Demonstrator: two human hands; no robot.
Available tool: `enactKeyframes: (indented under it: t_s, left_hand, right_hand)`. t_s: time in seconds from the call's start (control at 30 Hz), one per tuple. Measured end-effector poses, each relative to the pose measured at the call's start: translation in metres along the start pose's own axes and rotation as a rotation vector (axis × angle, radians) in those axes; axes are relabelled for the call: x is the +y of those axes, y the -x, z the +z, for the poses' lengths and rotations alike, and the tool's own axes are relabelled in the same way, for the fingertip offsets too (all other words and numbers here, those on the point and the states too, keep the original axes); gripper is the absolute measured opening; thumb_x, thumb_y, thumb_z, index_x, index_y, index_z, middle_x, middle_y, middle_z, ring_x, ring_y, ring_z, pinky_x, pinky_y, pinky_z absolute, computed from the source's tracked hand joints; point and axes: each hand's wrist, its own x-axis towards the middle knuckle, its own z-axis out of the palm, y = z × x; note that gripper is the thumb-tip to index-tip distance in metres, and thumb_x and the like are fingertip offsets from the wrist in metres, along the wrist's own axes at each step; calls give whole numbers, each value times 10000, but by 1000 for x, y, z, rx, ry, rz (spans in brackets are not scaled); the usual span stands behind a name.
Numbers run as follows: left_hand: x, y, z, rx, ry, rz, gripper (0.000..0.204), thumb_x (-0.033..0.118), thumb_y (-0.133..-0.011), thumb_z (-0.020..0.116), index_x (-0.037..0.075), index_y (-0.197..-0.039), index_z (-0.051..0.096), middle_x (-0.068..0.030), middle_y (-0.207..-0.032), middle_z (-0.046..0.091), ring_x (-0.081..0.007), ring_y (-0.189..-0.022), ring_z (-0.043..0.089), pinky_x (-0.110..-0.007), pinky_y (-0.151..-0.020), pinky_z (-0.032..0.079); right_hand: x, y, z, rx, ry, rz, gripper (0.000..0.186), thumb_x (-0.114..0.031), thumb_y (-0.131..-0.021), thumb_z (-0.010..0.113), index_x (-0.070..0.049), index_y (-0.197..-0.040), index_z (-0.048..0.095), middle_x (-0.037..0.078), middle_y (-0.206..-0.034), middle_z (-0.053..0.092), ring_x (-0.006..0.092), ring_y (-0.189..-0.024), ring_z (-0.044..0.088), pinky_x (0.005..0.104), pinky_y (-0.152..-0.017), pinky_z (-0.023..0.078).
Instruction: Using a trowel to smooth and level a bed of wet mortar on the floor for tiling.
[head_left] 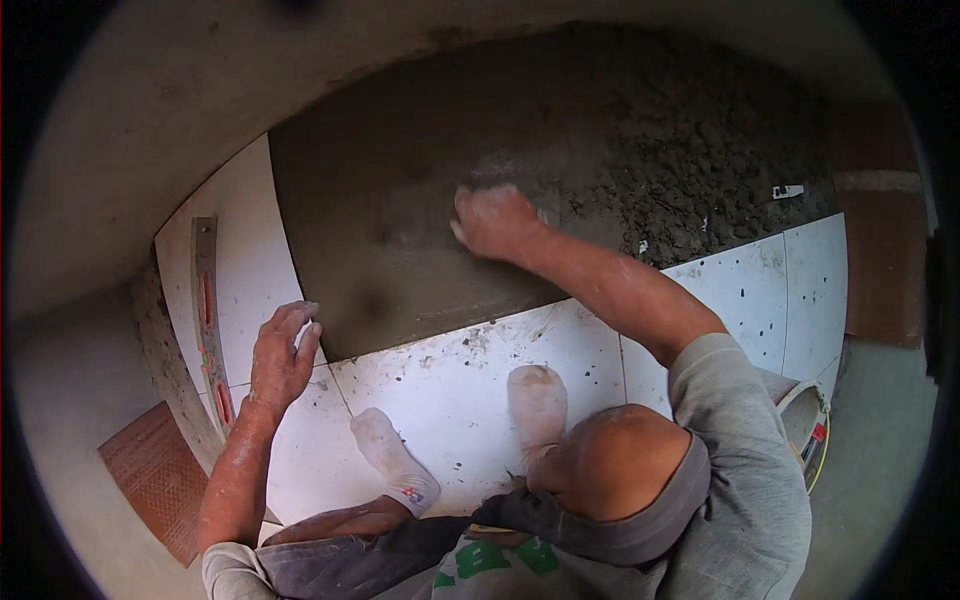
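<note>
A smoothed bed of wet grey mortar [400, 130] stretches in front of me, bordered by white tiles [455, 370]. Over its middle is my right hand [497, 222], closed with the fingers curled downward; whatever may be inside them is hidden. Pale powdery marks show on the mortar just beyond that hand. My left hand [285, 352] hovers at the mortar's near left corner, beside the edge of a white tile [240, 240]. Its fingers are loosely bent and apart, with nothing in them.
A long grey spirit level [207, 310] lies on the left tiles. Rough, clumpy mortar [690, 150] covers the far right, with a small white scrap [787, 191] on it. Brown tiles [160, 480] lie at both sides. A bucket [802, 420] stands at my right.
</note>
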Motion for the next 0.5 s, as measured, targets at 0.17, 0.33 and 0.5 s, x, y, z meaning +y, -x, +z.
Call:
enactKeyframes:
  t_s: [0.17, 0.33, 0.5]
  left_hand:
    - [18, -19, -4, 2, 8, 23, 267, 162, -904, 559, 23, -1125, 613, -179, -1146, 611, -373, -1047, 580, -426, -922, 447]
    - [19, -35, -16, 126, 38, 89, 271, 168, -912, 552, 28, -1137, 610, -175, -1147, 609, -370, -1047, 577, -429, -917, 449]
    - [-11, -16, -11, 88, 0, 57, 264, 165, -908, 559, 24, -1125, 611, -180, -1140, 611, -369, -1041, 582, -428, -910, 454]
  right_hand:
    - [54, -45, -45, 52, 31, 396, 389, -324, -893, 537, -10, -1100, 638, 200, -1118, 650, 331, -1085, 615, 447, -908, 493]
    - [124, -4, -83, 112, 53, 713, 435, -376, -900, 534, -4, -1091, 654, 200, -1126, 647, 335, -1083, 614, 446, -923, 482]
    - [135, 41, -92, 155, 104, 863, 493, -429, -906, 526, 9, -1114, 615, 235, -1135, 628, 368, -1087, 600, 469, -923, 476]
